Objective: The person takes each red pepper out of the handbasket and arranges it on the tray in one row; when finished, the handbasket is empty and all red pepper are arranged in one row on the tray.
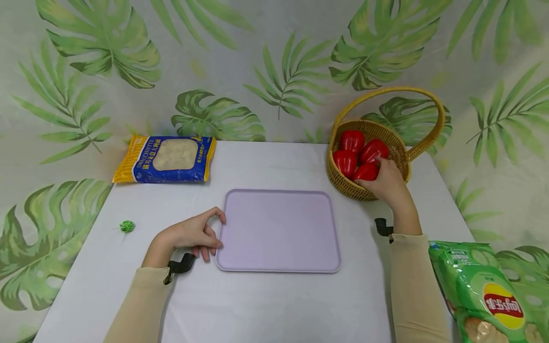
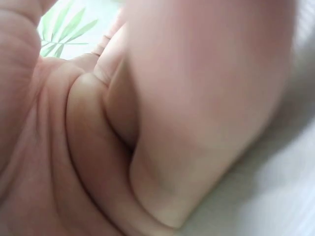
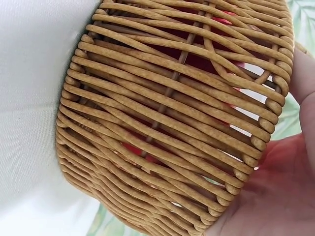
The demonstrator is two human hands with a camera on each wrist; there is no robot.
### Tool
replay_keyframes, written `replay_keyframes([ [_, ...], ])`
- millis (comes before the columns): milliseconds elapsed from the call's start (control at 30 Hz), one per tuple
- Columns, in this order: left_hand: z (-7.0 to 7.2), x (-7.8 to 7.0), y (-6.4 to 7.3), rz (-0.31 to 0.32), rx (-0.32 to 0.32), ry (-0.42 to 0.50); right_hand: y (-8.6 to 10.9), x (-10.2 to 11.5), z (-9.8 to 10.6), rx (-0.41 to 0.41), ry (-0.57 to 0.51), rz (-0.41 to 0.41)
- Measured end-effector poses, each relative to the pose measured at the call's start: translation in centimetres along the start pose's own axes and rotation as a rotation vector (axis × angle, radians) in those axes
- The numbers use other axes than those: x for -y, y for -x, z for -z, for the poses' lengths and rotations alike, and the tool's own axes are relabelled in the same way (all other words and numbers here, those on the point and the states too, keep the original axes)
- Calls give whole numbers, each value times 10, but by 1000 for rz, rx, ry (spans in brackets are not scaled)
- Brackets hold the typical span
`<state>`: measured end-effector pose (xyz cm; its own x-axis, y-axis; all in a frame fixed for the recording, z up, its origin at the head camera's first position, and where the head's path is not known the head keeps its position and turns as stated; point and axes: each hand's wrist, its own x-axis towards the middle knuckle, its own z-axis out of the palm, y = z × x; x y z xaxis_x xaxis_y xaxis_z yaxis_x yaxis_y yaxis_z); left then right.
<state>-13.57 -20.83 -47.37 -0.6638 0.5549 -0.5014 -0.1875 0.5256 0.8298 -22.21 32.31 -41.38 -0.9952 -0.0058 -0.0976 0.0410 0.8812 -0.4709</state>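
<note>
A wicker basket point(image 1: 351, 187) with a tall handle stands at the back right and holds several red bell peppers point(image 1: 352, 141). My right hand point(image 1: 390, 183) reaches over its front rim and grips the nearest red bell pepper point(image 1: 366, 171) between thumb and fingers. In the right wrist view the basket wall point(image 3: 162, 113) hides most of the peppers and the fingertips. At the left edge of a pale purple tray point(image 1: 279, 231), my left hand point(image 1: 188, 233) touches the rim with thumb and index finger spread apart. Its other fingers hang loosely below. Only the hand's skin fills most of the left wrist view.
A blue and yellow bag of orecchiette pasta point(image 1: 176, 159) lies at the back left. Nearer on the left is a small green ball-like thing point(image 1: 127, 226). A green chip bag point(image 1: 484, 295) sits by the right forearm. Leaf-patterned cloth point(image 1: 283, 81) rises behind the white table.
</note>
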Motion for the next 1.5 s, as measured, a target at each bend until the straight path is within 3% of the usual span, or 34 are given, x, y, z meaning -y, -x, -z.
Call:
replay_keyframes([
  [433,0,0,0,4,2,-3,3,0,1,-40,-25,3],
  [867,-1,0,0,-5,1,-10,7,-3,9,-151,-121,8],
  [1167,-1,1,0,-7,4,2,17,17,16,-238,-244,95],
  [1500,-2,0,1,-6,3,11,27,49,4,-212,-456,173],
])
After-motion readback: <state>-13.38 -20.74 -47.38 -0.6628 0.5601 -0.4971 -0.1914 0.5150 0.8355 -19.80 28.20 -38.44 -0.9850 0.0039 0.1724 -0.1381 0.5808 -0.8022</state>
